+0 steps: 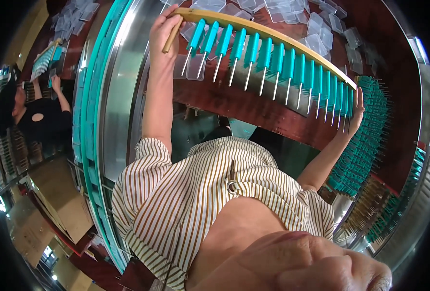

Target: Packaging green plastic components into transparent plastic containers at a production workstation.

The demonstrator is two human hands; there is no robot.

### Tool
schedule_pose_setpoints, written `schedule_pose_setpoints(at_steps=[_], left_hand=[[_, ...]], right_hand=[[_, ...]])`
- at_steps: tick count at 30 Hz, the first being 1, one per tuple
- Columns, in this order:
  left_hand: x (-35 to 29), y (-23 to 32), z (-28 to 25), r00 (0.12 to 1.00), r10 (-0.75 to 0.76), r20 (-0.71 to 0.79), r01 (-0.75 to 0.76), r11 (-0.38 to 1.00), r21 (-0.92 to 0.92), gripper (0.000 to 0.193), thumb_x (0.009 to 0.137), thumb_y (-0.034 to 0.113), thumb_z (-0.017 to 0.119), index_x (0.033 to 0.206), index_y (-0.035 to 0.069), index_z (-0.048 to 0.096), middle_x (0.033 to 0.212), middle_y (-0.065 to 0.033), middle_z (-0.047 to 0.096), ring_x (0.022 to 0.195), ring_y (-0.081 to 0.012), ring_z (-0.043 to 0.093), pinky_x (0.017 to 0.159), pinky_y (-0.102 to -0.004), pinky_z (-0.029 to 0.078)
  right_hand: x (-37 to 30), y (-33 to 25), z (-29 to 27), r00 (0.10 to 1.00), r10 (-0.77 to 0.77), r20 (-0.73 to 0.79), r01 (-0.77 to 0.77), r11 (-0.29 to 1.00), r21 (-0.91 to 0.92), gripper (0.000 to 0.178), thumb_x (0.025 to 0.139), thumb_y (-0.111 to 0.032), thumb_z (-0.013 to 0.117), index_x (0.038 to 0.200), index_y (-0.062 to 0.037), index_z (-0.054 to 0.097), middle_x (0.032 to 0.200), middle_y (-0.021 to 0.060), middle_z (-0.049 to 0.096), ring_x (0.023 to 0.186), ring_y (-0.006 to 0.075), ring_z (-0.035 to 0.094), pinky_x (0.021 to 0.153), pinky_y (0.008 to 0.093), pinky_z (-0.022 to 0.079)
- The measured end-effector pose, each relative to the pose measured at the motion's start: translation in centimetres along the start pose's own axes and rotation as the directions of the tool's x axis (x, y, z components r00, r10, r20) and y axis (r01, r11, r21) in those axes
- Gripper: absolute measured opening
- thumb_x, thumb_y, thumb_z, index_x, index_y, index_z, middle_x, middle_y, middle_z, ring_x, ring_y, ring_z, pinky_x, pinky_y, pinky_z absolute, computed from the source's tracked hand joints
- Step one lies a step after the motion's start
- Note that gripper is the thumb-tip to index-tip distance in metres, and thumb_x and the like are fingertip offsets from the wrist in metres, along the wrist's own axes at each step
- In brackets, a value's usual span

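Note:
A long wooden rack [283, 40] spans the upper middle, raised between both hands over a dark red table [239, 104]. From it hangs a row of teal pieces [265, 54], each with a thin metal rod pointing toward me. My left hand [164, 35] is closed around the rack's left end, where a short wooden end piece [172, 37] sticks out. At the other end, my right hand [357, 112] grips the rack beside the last teal pieces; part of its fingers is hidden behind them.
Clear plastic boxes [317, 38] lie scattered on the table behind the rack. A large heap of teal pieces with rods [365, 136] stands at the right. A teal-edged metal conveyor [90, 111] runs along my left. Beyond it, another person [43, 114] reaches toward a similar rack.

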State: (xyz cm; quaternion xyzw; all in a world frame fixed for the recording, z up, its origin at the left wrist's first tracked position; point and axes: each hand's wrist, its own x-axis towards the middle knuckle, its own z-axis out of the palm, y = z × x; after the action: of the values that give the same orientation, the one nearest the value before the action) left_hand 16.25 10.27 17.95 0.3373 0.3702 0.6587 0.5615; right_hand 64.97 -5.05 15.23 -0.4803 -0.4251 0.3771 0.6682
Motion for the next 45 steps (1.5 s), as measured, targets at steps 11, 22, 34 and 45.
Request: schedule_pose_setpoints(at_steps=[11, 22, 34, 45], left_hand=[[6.5, -3.7, -2.5, 0.988, -0.033, 0.149, 0.007, 0.986, 0.166, 0.029, 0.079, 0.007, 0.054, 0.107, -0.001, 0.054, 0.086, -0.0094, 0.059, 0.070, -0.0140, 0.059, 0.061, -0.0247, 0.050], [-2.2, -2.0, -3.3, 0.944, 0.329, -0.021, -0.257, 0.774, 0.578, 0.029, 0.083, 0.015, 0.056, 0.109, 0.002, 0.054, 0.089, -0.0107, 0.061, 0.081, -0.0203, 0.060, 0.070, -0.0293, 0.049], [-10.1, -8.1, -1.7, 0.916, 0.338, 0.216, -0.174, -0.150, 0.973, 0.050, 0.067, 0.038, 0.070, 0.105, 0.009, 0.056, 0.104, -0.0181, 0.049, 0.097, -0.0378, 0.046, 0.077, -0.0457, 0.041], [-12.5, -7.1, -1.9, 0.907, 0.343, 0.245, -0.220, -0.111, 0.969, 0.056, 0.064, 0.027, 0.075, 0.108, 0.003, 0.050, 0.110, -0.0177, 0.048, 0.104, -0.0335, 0.046, 0.083, -0.0447, 0.040]], right_hand=[[-0.8, -0.3, 0.5, 0.995, -0.083, -0.063, 0.081, 0.996, -0.040, 0.066, 0.090, -0.041, 0.044, 0.134, 0.0050, 0.024, 0.134, 0.0195, 0.036, 0.119, 0.0269, 0.041, 0.098, 0.0381, 0.035], [-1.4, -0.2, 1.0, 0.985, -0.161, -0.055, 0.147, 0.969, -0.200, 0.066, 0.091, -0.044, 0.041, 0.133, 0.0041, 0.027, 0.132, 0.0187, 0.039, 0.119, 0.0260, 0.040, 0.099, 0.0373, 0.033], [-5.5, -4.0, -0.1, 0.996, -0.005, -0.093, -0.033, 0.915, -0.402, 0.035, 0.088, -0.005, 0.047, 0.123, 0.0032, 0.044, 0.122, 0.0134, 0.049, 0.113, 0.0192, 0.046, 0.095, 0.0284, 0.035], [-5.4, -1.8, -0.9, 0.996, -0.091, -0.010, 0.084, 0.956, -0.281, 0.042, 0.078, 0.001, 0.059, 0.118, 0.0014, 0.047, 0.113, 0.0103, 0.053, 0.107, 0.0185, 0.049, 0.090, 0.0285, 0.040]])
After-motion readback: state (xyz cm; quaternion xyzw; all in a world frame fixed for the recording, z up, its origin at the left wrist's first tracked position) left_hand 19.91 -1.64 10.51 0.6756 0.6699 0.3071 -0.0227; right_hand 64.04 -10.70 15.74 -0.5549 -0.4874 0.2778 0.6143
